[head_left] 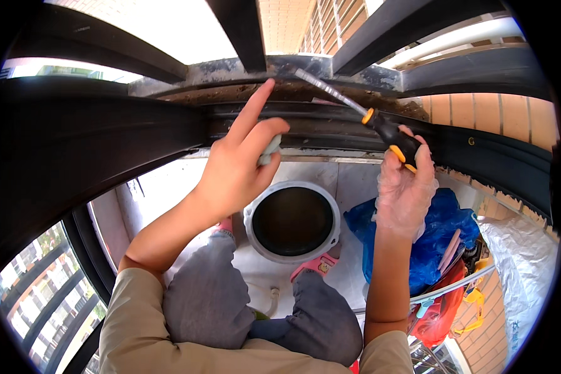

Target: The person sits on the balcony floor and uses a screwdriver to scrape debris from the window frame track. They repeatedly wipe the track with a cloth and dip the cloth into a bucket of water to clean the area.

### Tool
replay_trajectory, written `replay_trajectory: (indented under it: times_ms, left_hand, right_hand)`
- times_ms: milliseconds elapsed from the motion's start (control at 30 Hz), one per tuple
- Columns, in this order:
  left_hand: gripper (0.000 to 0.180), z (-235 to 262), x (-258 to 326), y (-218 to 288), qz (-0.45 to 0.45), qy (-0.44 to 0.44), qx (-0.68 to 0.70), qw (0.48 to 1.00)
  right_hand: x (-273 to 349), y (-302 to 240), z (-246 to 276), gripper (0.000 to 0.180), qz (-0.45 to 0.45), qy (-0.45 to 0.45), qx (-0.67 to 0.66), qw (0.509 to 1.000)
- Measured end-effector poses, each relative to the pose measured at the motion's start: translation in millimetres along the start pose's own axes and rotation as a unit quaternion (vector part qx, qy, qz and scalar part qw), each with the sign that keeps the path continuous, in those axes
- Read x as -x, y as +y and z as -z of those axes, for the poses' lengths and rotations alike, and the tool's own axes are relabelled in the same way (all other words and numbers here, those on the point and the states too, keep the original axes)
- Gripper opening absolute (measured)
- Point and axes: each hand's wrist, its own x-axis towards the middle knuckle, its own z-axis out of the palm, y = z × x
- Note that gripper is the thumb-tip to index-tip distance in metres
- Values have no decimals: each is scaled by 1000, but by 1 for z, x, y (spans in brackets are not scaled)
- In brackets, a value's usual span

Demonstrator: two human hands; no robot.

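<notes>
Looking at this moment, I'd say it's the grubby-ledge stage: both hands are up at the dirt-covered strip [293, 93] between the window track [330, 134] and the foot of the black railing bars [243, 31]. Right hand [405, 193], in a thin clear glove, has its fingers wrapped round the butt end of a black and yellow screwdriver [368, 116], which sits above the track with its metal shaft slanting up and left. The tip looks to be right by the base of the railing, but tbh I can't tell if it's touching anything. Left hand [234, 165] is bare, with a grey-green rag [270, 149] bunched between the thumb and the curled fingers, while the index finger sticks out straight toward the grimy strip. Can't tell if that fingertip is in contact either. My read is loosening dirt with the tool and wiping with the rag, so the next move calls for a firm grip and a low angle on the screwdriver, with that stretched-out finger kept away from the tip. A round tub [248, 221] with dark liquid [293, 221] stands on the floor below, between the feet and the wall, handy if the rag needs a rinse, though I'd watch for grit dropping in
</notes>
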Motion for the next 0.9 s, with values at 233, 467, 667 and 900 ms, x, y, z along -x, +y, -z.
replay_trajectory:
  times_ms: [233,467,667,900]
  left_hand:
    - [33,-26,-51,-6,19,10,-24,999]
    - [34,-37,-76,-22,67,-12,-62,996]
    - [27,-35,-61,-20,66,45,-20,997]
    - [28,-40,-50,-33,41,6,23,999]
  right_hand:
    - [4,3,-32,31,65,-63,-59,994]
    - [5,2,-35,35,62,-72,-55,994]
    - [13,2,-13,33,90,-46,6,995]
    - [29,-4,23,30,90,6,-7,996]
